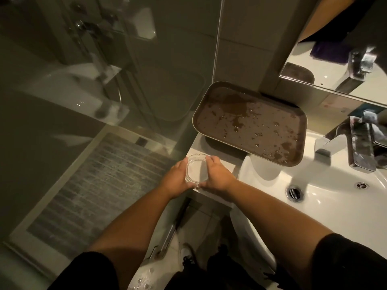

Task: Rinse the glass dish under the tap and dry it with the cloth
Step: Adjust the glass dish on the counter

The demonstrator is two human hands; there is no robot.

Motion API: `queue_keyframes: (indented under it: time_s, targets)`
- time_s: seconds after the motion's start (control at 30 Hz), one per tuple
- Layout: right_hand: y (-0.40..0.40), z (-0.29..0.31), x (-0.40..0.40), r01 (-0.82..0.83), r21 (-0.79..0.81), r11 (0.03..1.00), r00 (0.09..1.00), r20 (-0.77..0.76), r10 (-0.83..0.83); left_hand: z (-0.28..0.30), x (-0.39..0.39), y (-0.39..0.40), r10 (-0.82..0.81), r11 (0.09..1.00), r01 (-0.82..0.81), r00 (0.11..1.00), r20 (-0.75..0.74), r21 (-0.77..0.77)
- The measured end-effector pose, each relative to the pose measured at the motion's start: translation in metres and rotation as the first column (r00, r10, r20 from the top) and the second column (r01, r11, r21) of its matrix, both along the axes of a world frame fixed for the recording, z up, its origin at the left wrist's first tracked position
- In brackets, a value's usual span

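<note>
A small round clear glass dish [196,169] rests on the white counter to the left of the basin. My left hand [176,178] grips its left rim and my right hand [216,175] grips its right rim, thumbs meeting at the near edge. The chrome tap [343,145] stands at the far right over the white basin [272,181]; I see no water running. A purple cloth [328,50] appears only as a reflection in the mirror at the upper right.
A wet brown tray [249,122] sits on the counter behind the dish and overhangs the basin's left rim. The drain [294,193] lies in the basin. A glass shower screen [125,80] and a striped bath mat [100,185] are to the left.
</note>
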State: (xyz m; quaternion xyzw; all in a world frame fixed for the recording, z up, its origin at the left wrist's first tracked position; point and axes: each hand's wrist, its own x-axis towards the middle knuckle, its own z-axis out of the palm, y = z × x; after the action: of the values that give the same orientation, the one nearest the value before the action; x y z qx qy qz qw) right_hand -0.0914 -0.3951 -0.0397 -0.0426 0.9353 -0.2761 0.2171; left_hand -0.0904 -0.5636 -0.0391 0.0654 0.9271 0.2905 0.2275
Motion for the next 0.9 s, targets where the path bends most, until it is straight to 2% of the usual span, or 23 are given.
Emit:
queue_keyframes:
  time_s: [0.13,0.33,0.57,0.67,0.9]
  targets:
    - [0.005,0.011,0.001,-0.078,-0.024,0.997,0.996,-0.039,0.077,0.008,0.011,-0.005,0.052,0.995,-0.051,0.999,-0.01,0.082]
    - [0.029,0.053,-0.001,-0.129,-0.089,0.988,0.975,-0.191,0.11,0.041,0.01,0.004,0.039,0.995,-0.024,0.988,-0.146,0.102]
    - [0.071,0.105,-0.049,-0.113,-0.095,0.989,0.94,-0.333,0.076,0.087,-0.053,0.041,0.003,0.993,0.033,0.952,-0.306,0.115]
    - [0.091,0.114,-0.081,-0.057,-0.066,0.996,0.94,-0.339,0.031,0.098,-0.093,0.066,-0.014,0.991,0.056,0.947,-0.322,0.12]
    - [0.122,0.089,-0.153,0.014,-0.04,0.999,0.963,-0.269,-0.025,0.081,-0.174,0.105,-0.117,0.993,0.12,0.956,-0.269,-0.004]
